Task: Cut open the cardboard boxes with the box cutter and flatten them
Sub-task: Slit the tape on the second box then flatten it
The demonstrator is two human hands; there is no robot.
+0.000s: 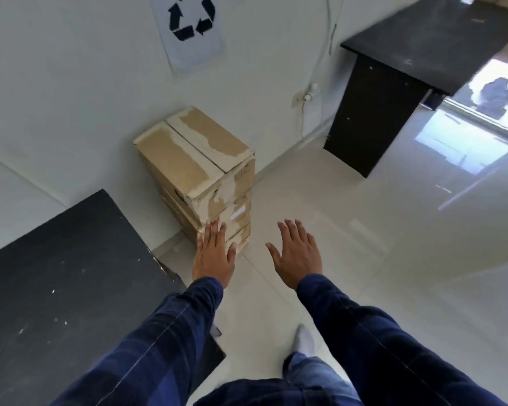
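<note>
The pale tiled floor (364,230) carries everything that matters here. A dark bench (56,288) fills the near left, and a second dark bench (423,39) stands at the far right against the wall.

The stack of cardboard boxes (235,212) stands at the floor's far edge, against the wall and just beside the near bench's far corner. The top box (194,153) has its flaps shut along the middle seam, with torn patches where tape seems to have been pulled away. The boxes under it also look whole and upright. None is slit or flattened, so by my reading the task has barely begun: every box is left to cut and press flat.

A recycling-symbol sheet (191,22) hangs on the wall above the stack.

Both hands are out in front, palms down, fingers straight and spread, holding nothing. The left hand (214,256) lines up with the lower boxes in this view; whether it touches them I cannot tell. The right hand (298,256) hangs over bare floor, apart from the stack.

No box cutter shows anywhere, so it probably has to be found before any cutting.
</note>
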